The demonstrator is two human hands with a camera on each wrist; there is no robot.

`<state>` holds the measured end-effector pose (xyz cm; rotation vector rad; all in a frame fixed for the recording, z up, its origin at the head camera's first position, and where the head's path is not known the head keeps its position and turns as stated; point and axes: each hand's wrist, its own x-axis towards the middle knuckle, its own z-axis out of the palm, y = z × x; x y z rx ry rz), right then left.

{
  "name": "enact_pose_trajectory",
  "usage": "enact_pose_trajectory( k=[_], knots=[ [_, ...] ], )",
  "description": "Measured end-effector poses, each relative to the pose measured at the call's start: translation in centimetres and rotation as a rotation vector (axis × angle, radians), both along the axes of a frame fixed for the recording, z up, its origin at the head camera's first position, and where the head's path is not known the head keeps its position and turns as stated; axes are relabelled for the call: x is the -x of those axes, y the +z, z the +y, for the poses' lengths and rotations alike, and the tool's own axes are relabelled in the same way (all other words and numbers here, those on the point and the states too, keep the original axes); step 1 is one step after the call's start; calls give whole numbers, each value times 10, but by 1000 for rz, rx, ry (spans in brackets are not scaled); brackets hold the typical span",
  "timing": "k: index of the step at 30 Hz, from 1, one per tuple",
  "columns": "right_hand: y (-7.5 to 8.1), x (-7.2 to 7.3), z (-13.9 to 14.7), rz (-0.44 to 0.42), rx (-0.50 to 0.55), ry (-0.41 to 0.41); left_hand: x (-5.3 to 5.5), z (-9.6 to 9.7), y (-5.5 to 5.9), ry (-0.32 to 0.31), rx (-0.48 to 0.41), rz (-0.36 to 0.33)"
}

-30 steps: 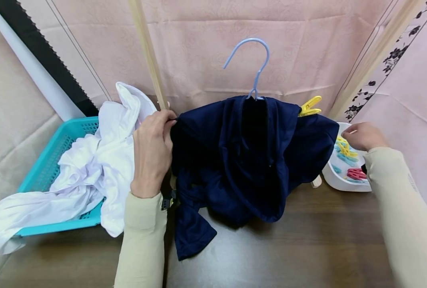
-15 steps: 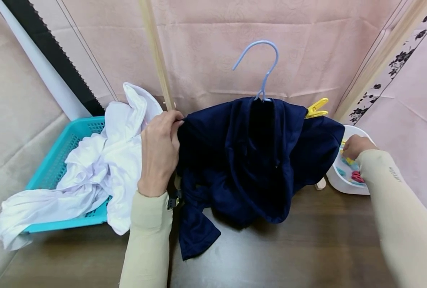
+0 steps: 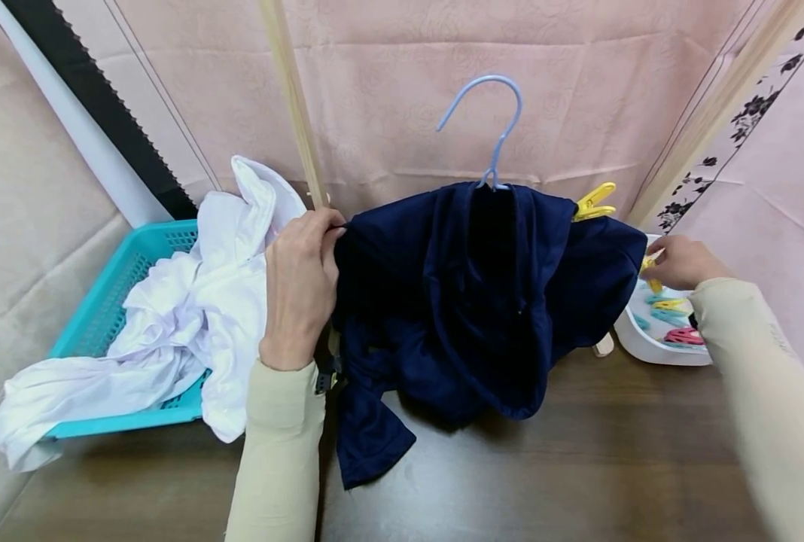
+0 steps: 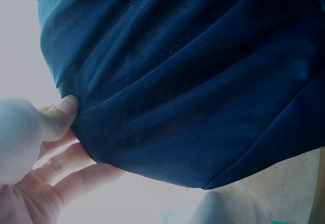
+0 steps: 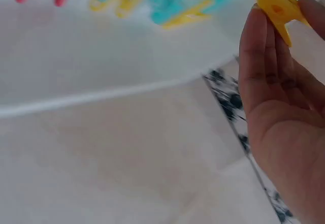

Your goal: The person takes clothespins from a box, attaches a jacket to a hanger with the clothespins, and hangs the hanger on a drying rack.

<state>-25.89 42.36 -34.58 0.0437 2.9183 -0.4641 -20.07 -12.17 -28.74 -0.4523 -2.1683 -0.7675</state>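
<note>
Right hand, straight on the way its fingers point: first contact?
Probably the navy-blue cloth garment: in the head view, the right hand, pinching a yellow plastic clothespin, points toward its side. Depth is unclear, so it might miss.

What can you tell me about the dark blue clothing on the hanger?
The dark blue clothing looks like smooth, soft cloth, with folds, seams and a wide, dark opening. It drapes from a light blue hanger, drooping toward the brown table. A yellow clothespin clips its top near one end; the left hand pinches the other.
</note>
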Motion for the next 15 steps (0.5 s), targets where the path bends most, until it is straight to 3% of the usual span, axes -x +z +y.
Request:
enact_pose_trajectory(
  k=[3, 9, 15],
  knots=[
    [14, -9, -10, 49, 21, 1, -1, 0, 0, 2, 2, -2],
    [32, -34, -30, 236, 135, -59, -2, 1, 0, 5, 2, -4],
    [62, -67, -67, 466, 205, -223, -3, 1, 0, 9, -17, -14]
  ],
)
